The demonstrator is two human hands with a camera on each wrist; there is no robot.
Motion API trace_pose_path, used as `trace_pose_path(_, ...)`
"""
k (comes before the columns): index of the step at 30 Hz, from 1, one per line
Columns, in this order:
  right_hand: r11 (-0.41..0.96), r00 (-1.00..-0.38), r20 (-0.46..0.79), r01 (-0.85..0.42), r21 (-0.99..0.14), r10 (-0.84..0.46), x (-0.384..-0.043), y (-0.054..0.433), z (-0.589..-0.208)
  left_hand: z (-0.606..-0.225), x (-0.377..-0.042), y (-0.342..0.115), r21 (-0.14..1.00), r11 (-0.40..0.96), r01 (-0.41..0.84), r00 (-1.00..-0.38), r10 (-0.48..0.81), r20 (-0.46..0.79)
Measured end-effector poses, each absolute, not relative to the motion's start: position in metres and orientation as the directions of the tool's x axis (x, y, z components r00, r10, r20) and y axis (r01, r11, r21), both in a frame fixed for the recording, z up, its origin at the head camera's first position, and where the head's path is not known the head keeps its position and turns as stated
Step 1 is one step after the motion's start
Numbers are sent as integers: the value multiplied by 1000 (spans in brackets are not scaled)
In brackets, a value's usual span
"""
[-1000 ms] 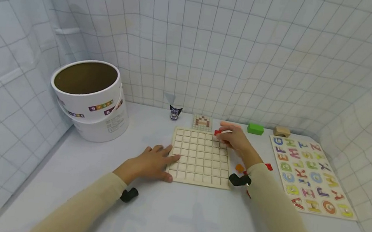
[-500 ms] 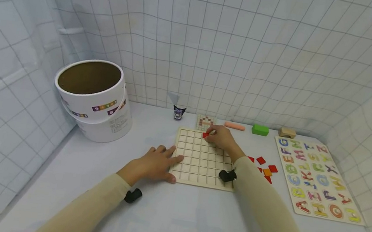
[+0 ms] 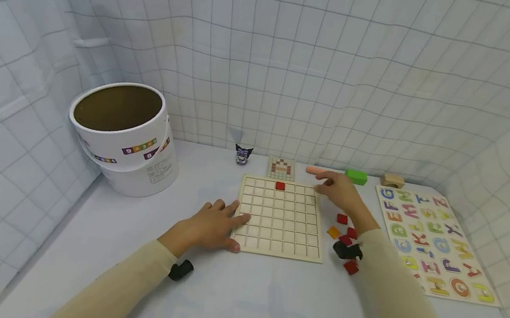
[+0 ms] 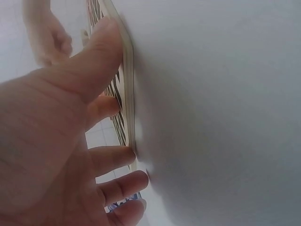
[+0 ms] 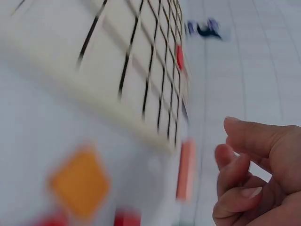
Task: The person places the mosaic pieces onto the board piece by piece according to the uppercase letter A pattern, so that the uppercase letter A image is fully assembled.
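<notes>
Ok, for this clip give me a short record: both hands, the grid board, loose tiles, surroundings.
Left hand: at the board's left edge, fingers spread
Right hand: by the board's far right corner, no object visible in it
Grid board: one red tile in the far row
Loose tiles: several red, one orange, right of the board
Behind board: patterned card, small figurine
Far left: white bucket
Far right: letter board

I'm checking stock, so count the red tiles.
5 visible: one red tile on the grid board, three red tiles grouped to its right, another red tile beside the right sleeve, which may hide more.
</notes>
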State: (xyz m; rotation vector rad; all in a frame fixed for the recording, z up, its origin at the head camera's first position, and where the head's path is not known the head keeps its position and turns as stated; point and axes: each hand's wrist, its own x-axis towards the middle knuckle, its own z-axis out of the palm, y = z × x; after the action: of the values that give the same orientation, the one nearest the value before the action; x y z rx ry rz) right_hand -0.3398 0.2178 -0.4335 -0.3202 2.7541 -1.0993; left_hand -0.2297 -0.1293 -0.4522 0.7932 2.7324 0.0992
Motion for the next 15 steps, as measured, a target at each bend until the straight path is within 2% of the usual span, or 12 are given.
trace_pose_path(5,773,-964,-200,-8,-634,-174,-317,281,-434,-452,-227,-131,136,850,509,-810,526,-258)
trace_pose_path(9,801,-940,-310,74,-594,-143,-306,303,-441,-452,-226,-132,125,855,504,-815,519,-258)
trace_pose_path(15,824,-938,-327,98,-558,-110,-301,312,-450,-455,-228,-130,142,845,516,-808,535,-248)
